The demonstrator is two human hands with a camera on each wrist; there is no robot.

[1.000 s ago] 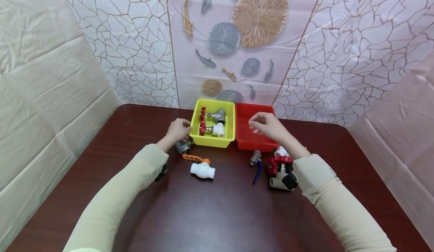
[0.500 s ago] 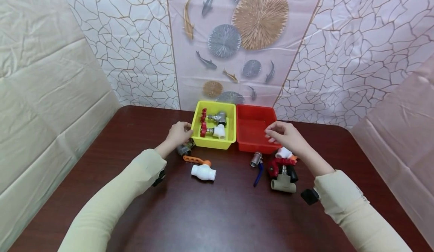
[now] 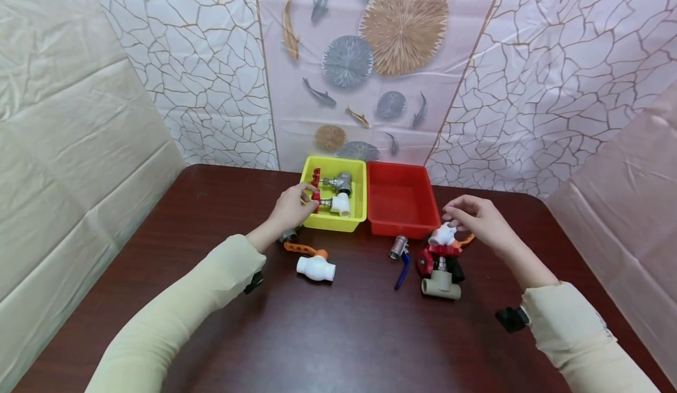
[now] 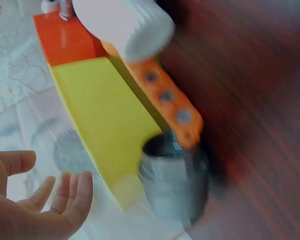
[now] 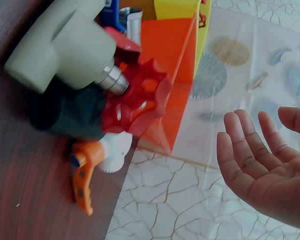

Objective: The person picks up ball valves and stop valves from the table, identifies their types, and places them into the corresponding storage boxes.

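Observation:
My left hand [image 3: 291,208] reaches over the left rim of the yellow bin [image 3: 333,224], fingertips at the red handwheel of a white angled valve [image 3: 341,204]. In the left wrist view its fingers [image 4: 79,197] are loosely bent, thumb apart, holding nothing. A grey metal valve [image 3: 342,181] with another red handwheel lies behind the white one. My right hand [image 3: 481,222] hovers over a white ball valve [image 3: 443,234] with an orange lever [image 5: 82,185], right of the red bin [image 3: 402,228]. Its fingers [image 5: 240,150] are relaxed, with nothing in them.
Near the right hand lie a beige tee-shaped valve [image 3: 441,286] with a red handwheel and a dark part. A metal ball valve [image 3: 399,246] with a blue lever lies before the red bin. At left are a white ball valve [image 3: 316,268] and a metal fitting [image 4: 175,185].
My right hand has moved right from over the red bin to above the white ball valve. My left hand has shifted slightly right, from the yellow bin's edge to over its inside.

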